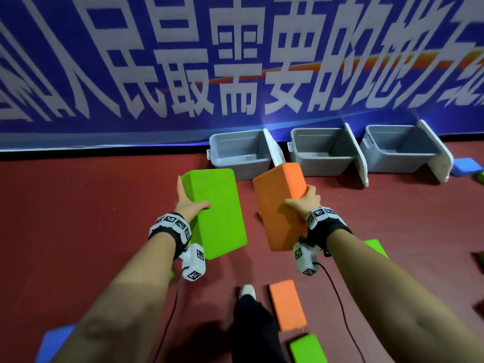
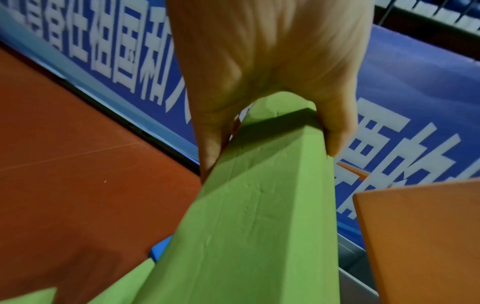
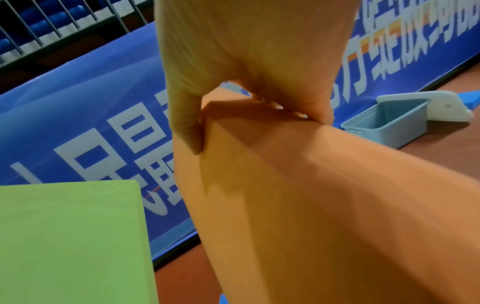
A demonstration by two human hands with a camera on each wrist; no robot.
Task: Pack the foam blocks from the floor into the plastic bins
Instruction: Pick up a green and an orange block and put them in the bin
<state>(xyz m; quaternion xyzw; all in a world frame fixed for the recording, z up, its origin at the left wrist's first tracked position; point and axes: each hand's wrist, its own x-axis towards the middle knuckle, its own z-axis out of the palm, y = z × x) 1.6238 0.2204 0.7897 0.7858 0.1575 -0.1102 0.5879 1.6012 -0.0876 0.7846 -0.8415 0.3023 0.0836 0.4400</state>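
My left hand grips a large green foam block along its left edge, thumb on top; the left wrist view shows the fingers wrapped round the green block. My right hand grips an orange foam block by its right edge, and the right wrist view shows the fingers clamped on the orange block. Both blocks are held in the air in front of three open grey plastic bins that stand along the wall.
White lids lean against the bins. More blocks lie on the red floor: an orange block, a green block, a blue block near my feet, and a blue block beyond the right bin. A blue banner covers the wall.
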